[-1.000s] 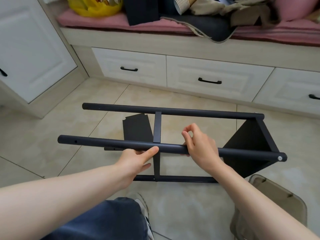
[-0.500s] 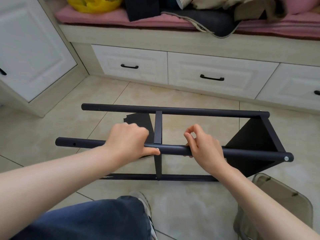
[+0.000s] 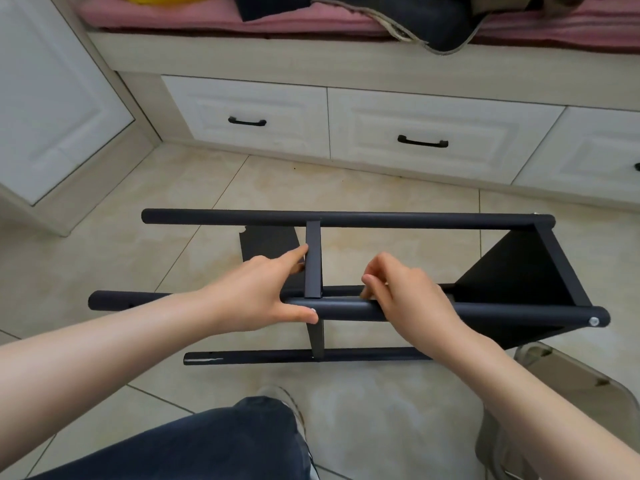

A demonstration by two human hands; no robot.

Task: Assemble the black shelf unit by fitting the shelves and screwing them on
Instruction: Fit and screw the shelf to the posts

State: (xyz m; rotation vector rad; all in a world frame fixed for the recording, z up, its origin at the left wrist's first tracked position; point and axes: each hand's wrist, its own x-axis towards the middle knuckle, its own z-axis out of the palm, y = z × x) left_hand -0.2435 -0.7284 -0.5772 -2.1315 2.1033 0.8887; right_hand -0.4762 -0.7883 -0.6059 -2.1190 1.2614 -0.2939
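— Where is the shelf unit (image 3: pixel 398 220)?

— On its side on the tiled floor (image 3: pixel 381 181), poles running left to right, in front of the bench drawers (image 3: pixel 433 133). One end shelf (image 3: pixel 512 271) sits at the right end, with a screw (image 3: pixel 594 321) in the tip of the near pole (image 3: pixel 346 310).

— And the left hand (image 3: pixel 256 292)?

— Open, lying over the near pole. The thumb (image 3: pixel 298 314) is straight along the pole's front, and the forefinger (image 3: pixel 294 254) reaches out to touch the left face of the middle shelf (image 3: pixel 313 265), which stands edge-on between the poles.

— The right hand (image 3: pixel 408 296)?

— Just right of that shelf, fingers curled, tips down on the near pole. Whether they pinch anything small, I cannot tell.

— Anything else nearby?

— A clear chair (image 3: pixel 571 375) at the lower right, just beside the unit's right end.
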